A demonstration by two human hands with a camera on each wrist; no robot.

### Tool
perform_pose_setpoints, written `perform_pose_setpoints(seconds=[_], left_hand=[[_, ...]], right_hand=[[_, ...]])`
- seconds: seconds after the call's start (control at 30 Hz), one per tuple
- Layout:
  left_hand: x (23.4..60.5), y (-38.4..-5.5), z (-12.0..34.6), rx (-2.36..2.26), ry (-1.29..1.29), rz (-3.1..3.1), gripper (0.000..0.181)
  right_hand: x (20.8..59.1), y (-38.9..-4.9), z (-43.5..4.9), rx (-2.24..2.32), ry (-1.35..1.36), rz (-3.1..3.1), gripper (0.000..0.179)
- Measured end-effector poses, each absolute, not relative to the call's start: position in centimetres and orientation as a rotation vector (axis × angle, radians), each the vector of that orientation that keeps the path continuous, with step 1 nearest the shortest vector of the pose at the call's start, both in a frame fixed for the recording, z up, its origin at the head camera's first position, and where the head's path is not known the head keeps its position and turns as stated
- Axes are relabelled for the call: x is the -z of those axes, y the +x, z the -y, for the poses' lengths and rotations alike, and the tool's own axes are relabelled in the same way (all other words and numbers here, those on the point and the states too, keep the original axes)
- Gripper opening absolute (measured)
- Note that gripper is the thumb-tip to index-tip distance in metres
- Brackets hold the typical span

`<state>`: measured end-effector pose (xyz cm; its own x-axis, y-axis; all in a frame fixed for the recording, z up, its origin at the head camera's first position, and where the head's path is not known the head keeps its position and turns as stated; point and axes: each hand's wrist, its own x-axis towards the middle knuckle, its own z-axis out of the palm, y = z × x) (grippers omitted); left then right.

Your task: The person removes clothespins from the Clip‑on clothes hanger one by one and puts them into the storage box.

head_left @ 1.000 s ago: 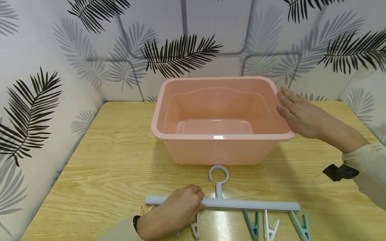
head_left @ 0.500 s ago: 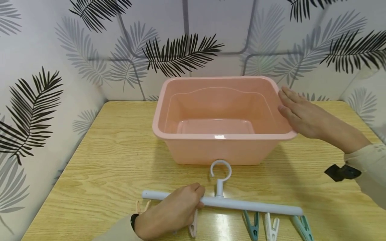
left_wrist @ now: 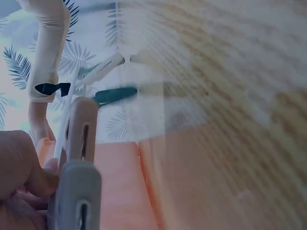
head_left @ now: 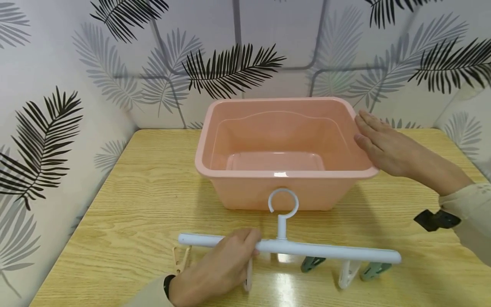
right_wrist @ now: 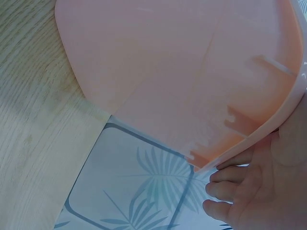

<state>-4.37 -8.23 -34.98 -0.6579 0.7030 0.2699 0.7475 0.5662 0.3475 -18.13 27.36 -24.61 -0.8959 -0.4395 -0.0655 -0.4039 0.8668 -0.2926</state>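
Observation:
My left hand (head_left: 222, 268) grips the bar of a pale grey clip hanger (head_left: 326, 250), left of its open hook (head_left: 281, 226). Several clothespins hang from the bar: a beige one (head_left: 185, 258) at the left, a pinkish one (head_left: 248, 277) beside my hand, then dark green (head_left: 311, 263), white (head_left: 347, 273) and green (head_left: 374, 270) ones at the right. In the left wrist view a grey clothespin (left_wrist: 79, 196) shows close to my fingers. My right hand (head_left: 391, 147), fingers straight, rests against the right rim of a pink basin (head_left: 268, 192). Nothing lies inside the basin.
The basin stands on a wood-grain table (head_left: 145, 192) towards its back edge. Behind and to the sides hangs a pale wall covering (head_left: 249, 25) printed with leaves. A black strap (head_left: 437, 220) hangs at my right sleeve.
My left hand has raised the hanger off the table. Its hook now overlaps the basin's front wall, and the clothespins hang down. My right hand has stayed at the basin's rim.

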Motion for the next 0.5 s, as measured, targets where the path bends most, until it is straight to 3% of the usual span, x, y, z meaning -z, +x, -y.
perform_pose_setpoints(seconds=[0.33, 0.5], left_hand=[[33.8, -3.6, 8.9, 0.404, -1.221, 2.578, 0.051], [32.8, -3.3, 9.3, 0.322, -1.204, 2.548, 0.052]], right_hand=[[24.7, -18.2, -27.6, 0.440, -0.685, -2.912, 0.060], [24.8, -18.2, -27.4, 0.426, -0.684, -2.911, 0.060]])
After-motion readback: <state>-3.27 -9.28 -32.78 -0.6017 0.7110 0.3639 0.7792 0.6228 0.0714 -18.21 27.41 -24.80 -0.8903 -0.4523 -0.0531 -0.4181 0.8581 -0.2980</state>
